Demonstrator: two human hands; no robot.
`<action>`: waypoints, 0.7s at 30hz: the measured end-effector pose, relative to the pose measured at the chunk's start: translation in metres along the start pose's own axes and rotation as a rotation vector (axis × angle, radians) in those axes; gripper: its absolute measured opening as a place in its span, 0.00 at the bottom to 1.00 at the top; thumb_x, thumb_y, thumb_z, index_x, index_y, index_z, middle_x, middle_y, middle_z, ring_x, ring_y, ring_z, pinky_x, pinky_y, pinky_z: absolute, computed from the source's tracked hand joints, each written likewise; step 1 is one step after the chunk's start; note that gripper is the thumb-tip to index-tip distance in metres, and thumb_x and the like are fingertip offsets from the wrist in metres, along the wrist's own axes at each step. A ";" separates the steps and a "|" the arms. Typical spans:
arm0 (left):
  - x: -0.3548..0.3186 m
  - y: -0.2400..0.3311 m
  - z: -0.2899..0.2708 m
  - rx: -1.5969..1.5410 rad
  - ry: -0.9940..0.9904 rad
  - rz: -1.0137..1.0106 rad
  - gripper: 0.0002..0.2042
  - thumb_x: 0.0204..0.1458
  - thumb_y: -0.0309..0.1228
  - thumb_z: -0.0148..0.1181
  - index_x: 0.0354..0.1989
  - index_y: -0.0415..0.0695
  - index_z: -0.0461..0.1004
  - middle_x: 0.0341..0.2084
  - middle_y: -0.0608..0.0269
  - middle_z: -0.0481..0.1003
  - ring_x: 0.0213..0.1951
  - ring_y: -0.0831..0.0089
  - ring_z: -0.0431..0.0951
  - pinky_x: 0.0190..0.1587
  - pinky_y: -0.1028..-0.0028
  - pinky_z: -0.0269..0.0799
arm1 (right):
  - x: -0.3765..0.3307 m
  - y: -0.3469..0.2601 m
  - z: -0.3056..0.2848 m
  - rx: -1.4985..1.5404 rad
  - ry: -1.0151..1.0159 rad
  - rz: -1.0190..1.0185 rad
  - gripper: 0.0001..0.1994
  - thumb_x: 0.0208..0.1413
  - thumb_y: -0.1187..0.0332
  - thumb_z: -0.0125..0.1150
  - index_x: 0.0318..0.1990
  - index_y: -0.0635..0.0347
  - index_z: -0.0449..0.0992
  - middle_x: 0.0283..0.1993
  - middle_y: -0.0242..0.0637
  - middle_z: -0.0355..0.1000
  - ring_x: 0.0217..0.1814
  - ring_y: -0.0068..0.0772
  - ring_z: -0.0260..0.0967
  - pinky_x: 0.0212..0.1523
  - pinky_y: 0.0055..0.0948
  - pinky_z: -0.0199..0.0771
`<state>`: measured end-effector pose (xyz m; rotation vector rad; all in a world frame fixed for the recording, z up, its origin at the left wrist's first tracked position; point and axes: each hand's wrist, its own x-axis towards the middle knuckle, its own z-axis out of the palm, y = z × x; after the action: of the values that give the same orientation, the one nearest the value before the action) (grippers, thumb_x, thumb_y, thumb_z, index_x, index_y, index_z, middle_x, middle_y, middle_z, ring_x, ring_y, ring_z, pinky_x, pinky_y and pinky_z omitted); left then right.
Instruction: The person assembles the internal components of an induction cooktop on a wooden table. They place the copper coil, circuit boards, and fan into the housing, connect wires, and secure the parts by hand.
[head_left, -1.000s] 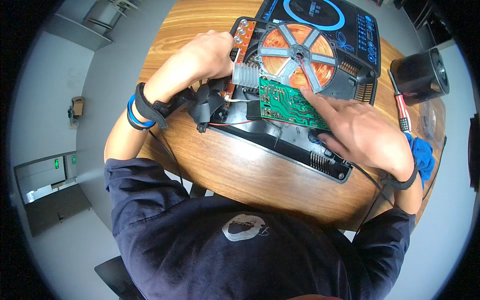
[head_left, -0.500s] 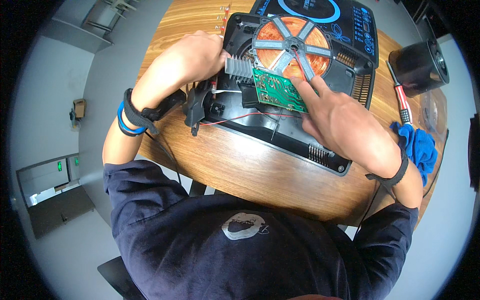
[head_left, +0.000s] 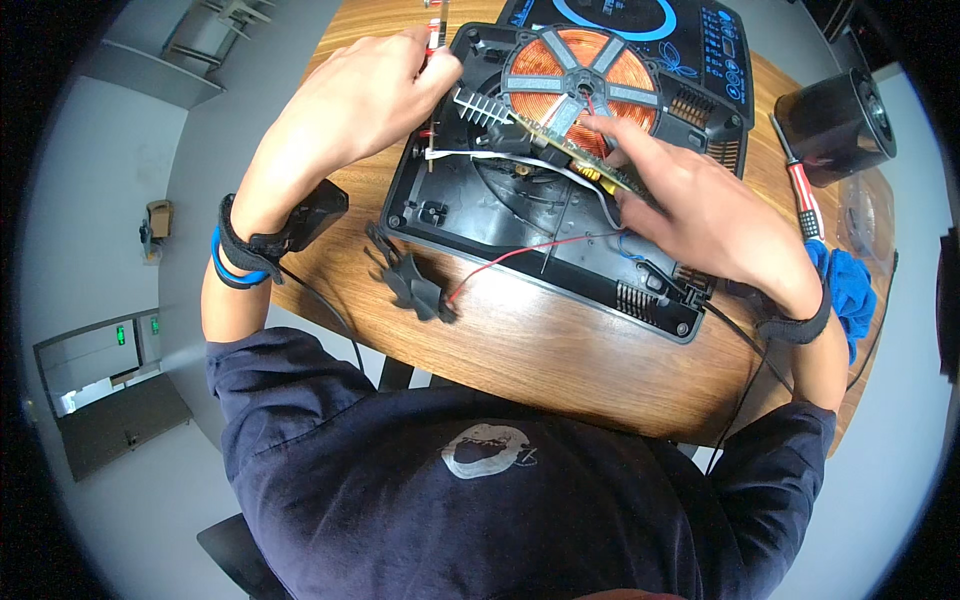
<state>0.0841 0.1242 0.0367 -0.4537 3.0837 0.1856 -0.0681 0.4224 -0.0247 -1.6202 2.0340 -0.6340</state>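
A dark navy shirt (head_left: 480, 490) with a small white chest mark is seen nearest the camera, at the lower edge. Beyond it a round wooden table (head_left: 560, 365) is seen. On the table near its front edge a small black fan (head_left: 408, 280) lies loose, joined by a red wire (head_left: 520, 255) to the opened induction cooker base (head_left: 520, 215).

The left wrist is wrapped by a black strap and a blue band (head_left: 232, 268); a black box (head_left: 315, 212) lies on the table just beside it. The right wrist is wrapped by a black strap (head_left: 790, 325).

The right hand (head_left: 700, 215) is laid over the right half of the black base, fingers closed on the edge of a green circuit board (head_left: 575, 160), which is held tilted up out of the housing, between the hand and the coil. A finned aluminium heatsink (head_left: 480, 105) is seen at the board's left end. A grey flat cable (head_left: 520, 160) runs below the board.

The left hand (head_left: 355, 100) is held at the base's far left corner, fingers curled and pinched on a small red and white part (head_left: 433, 40); what it is cannot be told.

The orange copper coil (head_left: 575, 75) sits in the base's far part. Behind it the black glass top panel (head_left: 640, 20) with a blue ring is seen. Right of the base a red-handled screwdriver (head_left: 800, 190), a blue cloth (head_left: 850, 290) and a black cylinder (head_left: 840, 120) are seen.
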 end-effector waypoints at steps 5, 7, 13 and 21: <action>0.005 -0.002 -0.008 -0.096 -0.093 0.003 0.37 0.75 0.64 0.54 0.33 0.36 0.81 0.24 0.43 0.81 0.32 0.49 0.87 0.41 0.53 0.81 | -0.001 0.009 0.000 0.032 0.010 -0.002 0.35 0.74 0.73 0.59 0.86 0.54 0.59 0.68 0.63 0.78 0.67 0.67 0.80 0.67 0.52 0.79; -0.002 -0.007 -0.005 -0.068 -0.121 -0.004 0.35 0.76 0.62 0.56 0.32 0.37 0.77 0.20 0.53 0.74 0.26 0.60 0.74 0.35 0.57 0.72 | -0.002 0.011 0.001 0.021 0.048 -0.030 0.35 0.74 0.73 0.59 0.86 0.54 0.60 0.68 0.63 0.78 0.68 0.67 0.79 0.67 0.52 0.79; -0.019 -0.015 0.002 -0.128 -0.253 -0.054 0.26 0.77 0.53 0.64 0.37 0.38 0.80 0.22 0.62 0.77 0.25 0.75 0.74 0.31 0.66 0.71 | -0.004 0.008 0.003 -0.005 0.048 -0.015 0.34 0.74 0.73 0.59 0.85 0.56 0.60 0.70 0.63 0.77 0.72 0.67 0.76 0.72 0.52 0.77; -0.060 -0.025 -0.006 -0.279 -0.384 -0.013 0.15 0.76 0.41 0.67 0.50 0.39 0.82 0.38 0.58 0.86 0.39 0.72 0.87 0.41 0.66 0.83 | -0.003 0.007 -0.003 -0.013 0.022 0.018 0.32 0.76 0.71 0.57 0.85 0.61 0.60 0.77 0.63 0.73 0.78 0.67 0.72 0.76 0.50 0.73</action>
<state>0.1487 0.1171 0.0422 -0.3892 2.6854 0.6273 -0.0750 0.4268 -0.0263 -1.6078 2.0703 -0.6365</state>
